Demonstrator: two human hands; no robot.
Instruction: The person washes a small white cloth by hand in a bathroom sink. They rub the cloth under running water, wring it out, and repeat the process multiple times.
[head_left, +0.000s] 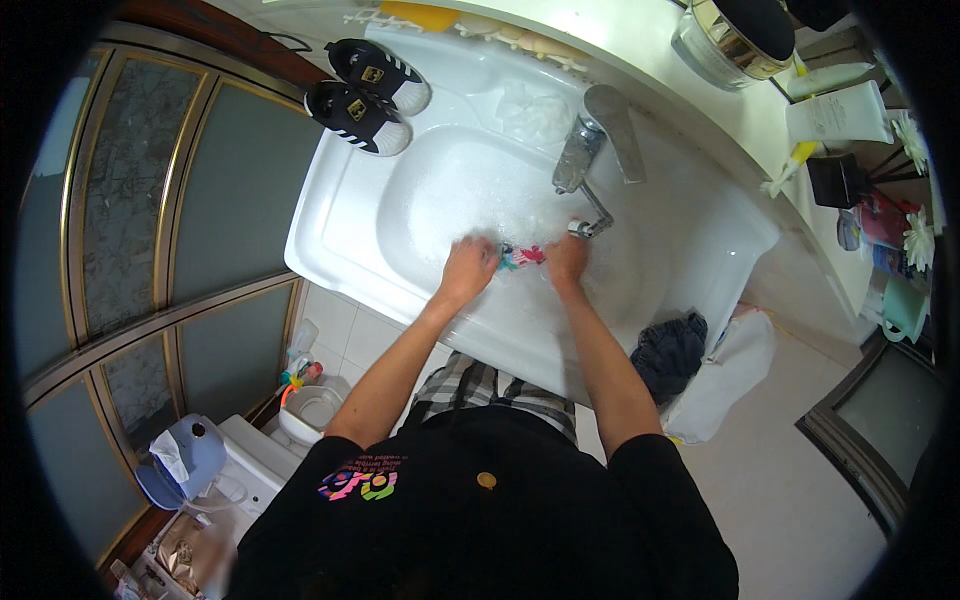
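Both my hands are in the white washbasin (337, 202), where foamy water (450, 199) covers part of the bowl. A small wet cloth (523, 256) with red, white and teal colours stretches between them. Its left end is in my left hand (471, 264), whose fingers look blurred. My right hand (568, 259) grips the other end, just below the swivel nozzle (581, 228) of the metal faucet (579, 154). The nozzle partly covers that hand. Whether water runs from it is hard to tell.
Black sneakers (356, 112) with white toes stand on the basin's back left corner. A crumpled translucent white item (536, 116) lies behind the bowl. Dark fabric (670, 356) hangs at the front right edge. Toiletries (840, 112) line the shelf on the right. Glass-panelled doors (240, 172) flank the left.
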